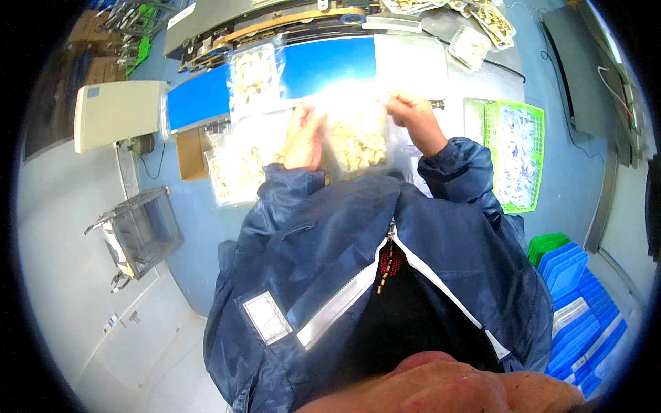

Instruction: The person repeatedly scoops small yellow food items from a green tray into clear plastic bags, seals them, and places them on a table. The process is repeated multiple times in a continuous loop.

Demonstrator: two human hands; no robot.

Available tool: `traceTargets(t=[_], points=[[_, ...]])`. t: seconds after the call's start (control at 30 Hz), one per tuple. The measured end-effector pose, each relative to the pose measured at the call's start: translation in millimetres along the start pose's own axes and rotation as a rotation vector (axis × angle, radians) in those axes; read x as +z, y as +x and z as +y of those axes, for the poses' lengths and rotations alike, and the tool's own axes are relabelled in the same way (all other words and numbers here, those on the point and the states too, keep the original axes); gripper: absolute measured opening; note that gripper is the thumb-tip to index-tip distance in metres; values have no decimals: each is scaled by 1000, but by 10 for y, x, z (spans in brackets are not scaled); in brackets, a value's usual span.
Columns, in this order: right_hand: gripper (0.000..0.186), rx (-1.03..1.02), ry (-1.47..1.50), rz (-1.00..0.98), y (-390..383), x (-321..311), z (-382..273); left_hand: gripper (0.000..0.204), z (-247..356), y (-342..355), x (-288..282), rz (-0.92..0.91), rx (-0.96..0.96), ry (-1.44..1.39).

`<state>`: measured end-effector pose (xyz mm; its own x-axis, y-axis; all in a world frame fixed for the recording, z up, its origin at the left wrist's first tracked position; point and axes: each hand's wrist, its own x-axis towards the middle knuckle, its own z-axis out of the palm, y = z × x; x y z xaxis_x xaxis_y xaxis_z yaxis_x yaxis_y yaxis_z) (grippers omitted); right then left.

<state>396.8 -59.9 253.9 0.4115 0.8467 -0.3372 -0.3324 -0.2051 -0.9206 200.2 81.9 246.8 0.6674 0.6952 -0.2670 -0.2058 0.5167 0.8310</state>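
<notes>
A clear plastic bag (356,143) of pale yellowish pieces hangs between my two hands, its upper part washed out by glare. My left hand (305,135) grips the bag's left side with closed fingers. At its upper right corner, my right hand (416,120) pinches the edge between thumb and fingers. Beyond the hands runs a blue conveyor belt (323,63), and a similar filled bag (252,77) lies on it to the left. More filled bags (234,168) lie together just left of my left hand.
A sealing machine (275,26) stretches along the far side. Trays of pale pieces (470,47) sit at the far right. To the right stands a green basket (491,124) of small white packets. Blue crates (585,316) are stacked lower right. A cardboard box (191,155) stands left.
</notes>
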Motion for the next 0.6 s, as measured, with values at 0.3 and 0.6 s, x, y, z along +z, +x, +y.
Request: traceTargets(t=[0.3,0.6], points=[[17,-50,374,310,345,-699,-156,16,-193,1109,659,-7,-177,-108],[15,49,335,591,977,-1089,-209,21,-638,2122,823,208,-221,197]])
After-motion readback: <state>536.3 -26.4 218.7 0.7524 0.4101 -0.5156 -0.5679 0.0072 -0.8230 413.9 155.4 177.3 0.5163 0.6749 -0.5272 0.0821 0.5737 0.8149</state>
